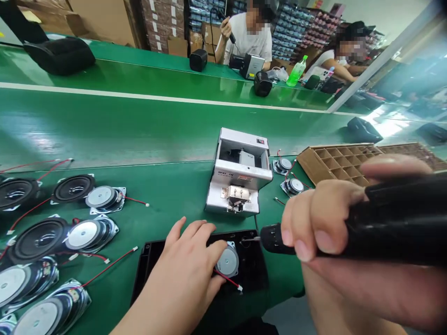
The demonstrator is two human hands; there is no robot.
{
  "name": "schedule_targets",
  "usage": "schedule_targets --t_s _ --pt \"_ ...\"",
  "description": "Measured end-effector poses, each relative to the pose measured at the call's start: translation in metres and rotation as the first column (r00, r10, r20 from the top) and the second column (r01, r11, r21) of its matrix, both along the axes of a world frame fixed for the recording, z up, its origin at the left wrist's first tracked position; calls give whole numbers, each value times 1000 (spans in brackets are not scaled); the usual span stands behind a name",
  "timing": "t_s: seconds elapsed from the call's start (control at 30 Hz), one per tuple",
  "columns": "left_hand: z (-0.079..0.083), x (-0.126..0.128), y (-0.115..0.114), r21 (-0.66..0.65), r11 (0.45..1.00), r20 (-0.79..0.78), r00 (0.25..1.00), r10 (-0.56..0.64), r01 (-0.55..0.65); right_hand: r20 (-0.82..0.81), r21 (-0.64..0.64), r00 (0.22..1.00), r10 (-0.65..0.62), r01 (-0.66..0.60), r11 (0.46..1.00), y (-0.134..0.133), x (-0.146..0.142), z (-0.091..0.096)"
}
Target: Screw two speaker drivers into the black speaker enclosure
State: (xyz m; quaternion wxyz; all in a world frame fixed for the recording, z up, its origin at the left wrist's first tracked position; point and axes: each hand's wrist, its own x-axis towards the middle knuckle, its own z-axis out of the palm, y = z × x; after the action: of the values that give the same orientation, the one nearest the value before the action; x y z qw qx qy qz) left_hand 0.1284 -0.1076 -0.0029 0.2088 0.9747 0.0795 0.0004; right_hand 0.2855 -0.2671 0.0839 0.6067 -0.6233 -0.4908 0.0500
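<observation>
A black electric screwdriver (349, 230) is gripped tight in the right hand (335, 228) — its tip set at the black panel (251, 272). The panel and its small speaker (227, 262) are pressed under the left hand (183, 274), fingers spread — near the white screw feeder (240, 172).

The black panel (244, 274) is largely covered by the left hand (185, 279); the electric screwdriver (384, 223) is cut off rightward of it.

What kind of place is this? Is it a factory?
Probably yes, a factory line where speakers get put together. Many loose speakers lie on a long green bench, the right hand holds a black power screwdriver, and other workers sit across.
</observation>
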Motion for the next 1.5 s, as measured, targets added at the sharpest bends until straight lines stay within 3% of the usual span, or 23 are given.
schedule_targets --t_s 0.07,0.13,0.33,0.47,0.93,1.2,1.5 --pt "1 2 2 -31 1000 3 1000 -4 4 -217 159 976 14 21 987 3 -4 -5" --pt "1 3 4 -52 999 13 1000 -4 5 -301 214 953 25 42 976 9 -7 -11" --pt "-3 5 4 -50 999 23 1000 -2 3 -390 235 918 73 22 972 20 -7 -26" --pt "-4 4 3 -42 999 41 999 5 -3 -457 179 887 66 19 984 24 -4 -29" --pt "-2 6 3 -47 999 24 1000 6 -5 -427 213 897 117 -26 977 21 -3 -39" --pt "0 8 4 -69 998 2 1000 -6 6 -451 95 891 58 -17 995 26 -2 -33" --pt "1 9 5 -76 997 -63 998 -7 3 -452 266 866 213 -97 959 28 -10 -58"
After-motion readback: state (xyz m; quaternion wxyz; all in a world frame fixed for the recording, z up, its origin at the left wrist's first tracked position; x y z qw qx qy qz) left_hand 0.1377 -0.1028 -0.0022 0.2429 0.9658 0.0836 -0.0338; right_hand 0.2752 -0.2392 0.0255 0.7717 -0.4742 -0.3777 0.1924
